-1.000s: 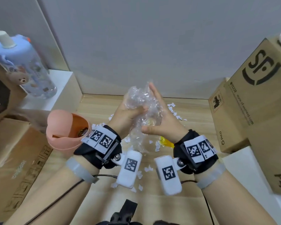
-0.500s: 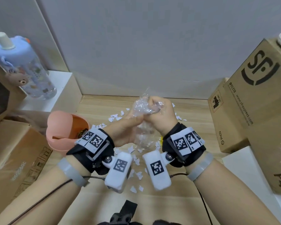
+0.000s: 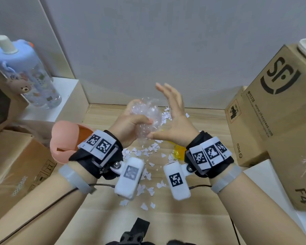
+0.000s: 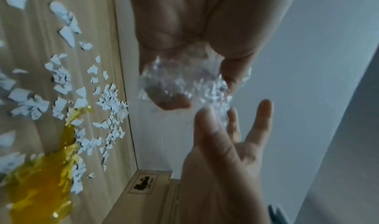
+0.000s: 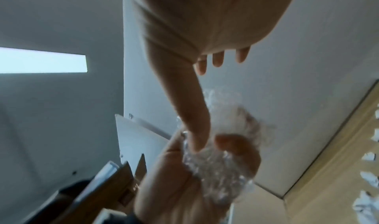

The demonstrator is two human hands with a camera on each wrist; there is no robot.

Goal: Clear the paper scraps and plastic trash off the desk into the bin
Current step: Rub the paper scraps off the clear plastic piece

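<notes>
My left hand (image 3: 131, 121) grips a crumpled ball of clear plastic wrap (image 3: 148, 114) above the desk, fingers and thumb curled round it (image 4: 184, 81). My right hand (image 3: 173, 117) is beside it with fingers spread straight, its thumb tip touching the wrap's underside (image 5: 197, 140). White paper scraps (image 3: 148, 152) lie scattered on the wooden desk (image 3: 210, 124) below both hands. A yellow plastic wrapper (image 3: 177, 151) lies among them, seen large in the left wrist view (image 4: 39, 187). The pink bin (image 3: 64, 138) stands at the desk's left, partly hidden by my left wrist.
Cardboard boxes (image 3: 272, 112) wall in the right side, and another box (image 3: 11, 170) sits low on the left. A blue-capped bottle (image 3: 28, 75) stands on a white shelf (image 3: 67, 96) at the back left. A grey wall closes the desk's far edge.
Half a second ago both hands were squeezing the plastic wrap together. Now the right hand has opened and pulled to the right, leaving the wrap balled in the left hand.
</notes>
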